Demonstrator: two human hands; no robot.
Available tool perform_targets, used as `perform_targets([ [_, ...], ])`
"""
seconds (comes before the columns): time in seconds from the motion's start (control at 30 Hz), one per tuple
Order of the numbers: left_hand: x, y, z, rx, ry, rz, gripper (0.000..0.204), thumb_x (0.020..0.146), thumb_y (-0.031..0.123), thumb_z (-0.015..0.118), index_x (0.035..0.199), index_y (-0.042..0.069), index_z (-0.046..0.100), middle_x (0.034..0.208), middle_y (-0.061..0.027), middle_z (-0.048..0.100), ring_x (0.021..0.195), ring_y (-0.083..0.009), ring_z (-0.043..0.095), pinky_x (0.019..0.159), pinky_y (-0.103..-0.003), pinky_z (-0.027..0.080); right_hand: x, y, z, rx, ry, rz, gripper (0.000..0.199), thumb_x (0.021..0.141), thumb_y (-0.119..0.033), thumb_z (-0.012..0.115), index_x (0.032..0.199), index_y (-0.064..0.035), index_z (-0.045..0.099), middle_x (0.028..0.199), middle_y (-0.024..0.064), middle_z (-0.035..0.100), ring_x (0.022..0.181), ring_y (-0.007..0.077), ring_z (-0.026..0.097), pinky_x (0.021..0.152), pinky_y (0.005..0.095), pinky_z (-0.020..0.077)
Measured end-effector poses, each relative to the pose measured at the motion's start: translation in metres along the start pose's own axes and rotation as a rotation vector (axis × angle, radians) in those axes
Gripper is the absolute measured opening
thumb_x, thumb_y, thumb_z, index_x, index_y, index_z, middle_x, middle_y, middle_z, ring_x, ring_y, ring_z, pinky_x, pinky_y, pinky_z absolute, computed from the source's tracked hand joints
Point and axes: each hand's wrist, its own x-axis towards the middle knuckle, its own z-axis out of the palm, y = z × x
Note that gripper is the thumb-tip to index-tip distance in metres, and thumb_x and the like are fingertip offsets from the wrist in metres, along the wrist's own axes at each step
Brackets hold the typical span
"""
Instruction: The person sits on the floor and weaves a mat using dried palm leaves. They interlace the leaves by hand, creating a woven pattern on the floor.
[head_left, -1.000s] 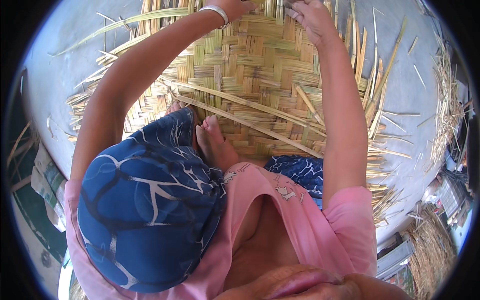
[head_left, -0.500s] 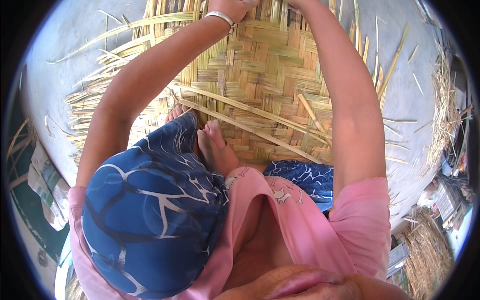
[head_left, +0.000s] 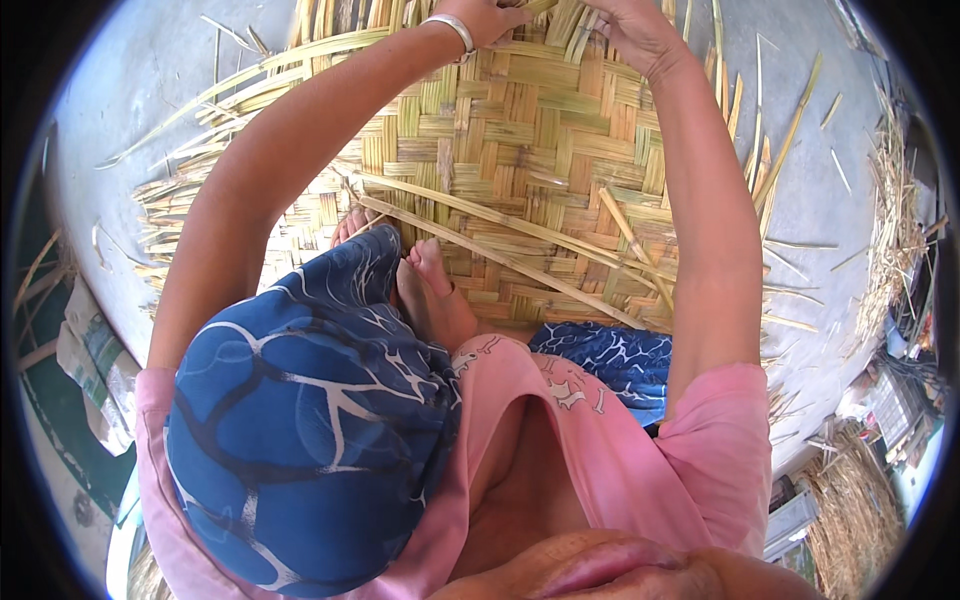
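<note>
On smooth grey floor (head_left: 800, 205), you are apparently weaving a flat yellow-green plant-strip mat (head_left: 530, 150), left hand (head_left: 487, 22) and right hand (head_left: 637, 36) nearly meeting, grips too cropped to tell, the next move likely calling for over-under tucking.

The mat (head_left: 530, 130) lies on the floor (head_left: 815, 200) — two long strips (head_left: 480, 252) slant across it, just ahead of a foot (head_left: 430, 280), with a shorter strip (head_left: 625, 232) toward their right end. Loose straw (head_left: 893, 230) (off the mat) lies farther right.
</note>
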Motion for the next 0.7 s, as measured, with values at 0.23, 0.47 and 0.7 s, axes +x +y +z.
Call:
perform_targets([
  [0.23, 0.017, 0.006, -0.011, -0.026, -0.277, -0.129, 0.036, 0.099, 0.032, 0.069, 0.116, 0.000, 0.071, 0.084, -0.0095, 0.073, 0.066, -0.0177, 0.070, 0.059, -0.034, 0.060, -0.025, 0.017, 0.000, 0.277, 0.090, -0.185, 0.030, 0.098, -0.017, 0.070, 0.125, -0.0079, 0.064, 0.099, 0.0008, 0.072, 0.089, 0.0125, 0.068, 0.077, 0.0322, 0.0571],
  [0.47, 0.037, -0.009, -0.011, -0.023, -0.317, -0.055, 0.050, 0.100, 0.038, 0.067, 0.130, -0.002, 0.062, 0.093, -0.0141, 0.074, 0.068, -0.0205, 0.073, 0.056, -0.037, 0.062, -0.039, 0.030, -0.017, 0.191, 0.186, -0.069, 0.035, 0.099, -0.017, 0.067, 0.133, -0.0116, 0.062, 0.091, 0.0000, 0.070, 0.075, 0.0108, 0.066, 0.064, 0.0264, 0.0533],
  [0.7, 0.017, -0.001, -0.002, -0.156, -0.083, -0.091, 0.035, 0.105, 0.022, 0.059, 0.132, -0.002, 0.060, 0.077, -0.0109, 0.072, 0.056, -0.0180, 0.068, 0.050, -0.033, 0.059, -0.021, 0.026, -0.017, 0.056, 0.204, -0.149, 0.035, 0.100, -0.021, 0.064, 0.133, -0.0093, 0.061, 0.091, 0.0006, 0.070, 0.072, 0.0117, 0.065, 0.061, 0.0242, 0.0499],
])
